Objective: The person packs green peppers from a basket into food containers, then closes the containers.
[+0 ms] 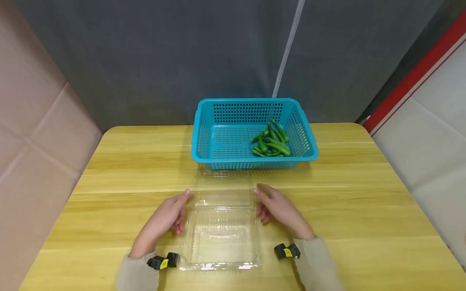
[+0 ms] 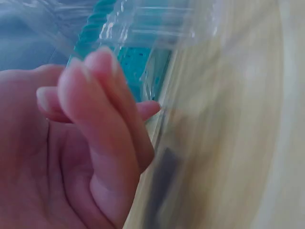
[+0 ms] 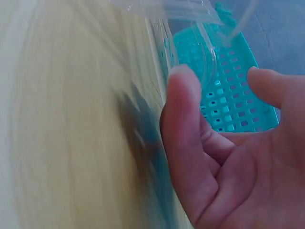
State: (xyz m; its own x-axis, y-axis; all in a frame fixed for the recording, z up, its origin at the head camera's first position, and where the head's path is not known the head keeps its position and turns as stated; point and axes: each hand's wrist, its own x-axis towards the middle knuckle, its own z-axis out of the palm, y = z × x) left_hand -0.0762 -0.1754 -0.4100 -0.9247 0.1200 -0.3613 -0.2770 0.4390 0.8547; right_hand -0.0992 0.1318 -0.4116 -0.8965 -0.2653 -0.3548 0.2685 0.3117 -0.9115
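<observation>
A clear plastic clamshell container (image 1: 223, 238) lies unfolded on the table, its lid (image 1: 223, 188) flat on the side toward the basket. Left of the hinge is my left hand (image 1: 168, 212), index finger pointing at the lid's edge and the other fingers loosely bent. On the opposite side my right hand (image 1: 278, 208) has its fingertips close by the lid's right edge. Both wrist views show loosely curled fingers (image 2: 102, 124) with nothing between them, and clear plastic beyond the fingertips (image 3: 183, 88).
Behind the container stands a blue plastic basket (image 1: 255, 160) with several green chili peppers (image 1: 273, 141) heaped at its right end. The wooden table (image 1: 364, 210) extends to both sides. A dark grey panel (image 1: 164, 60) rises behind it.
</observation>
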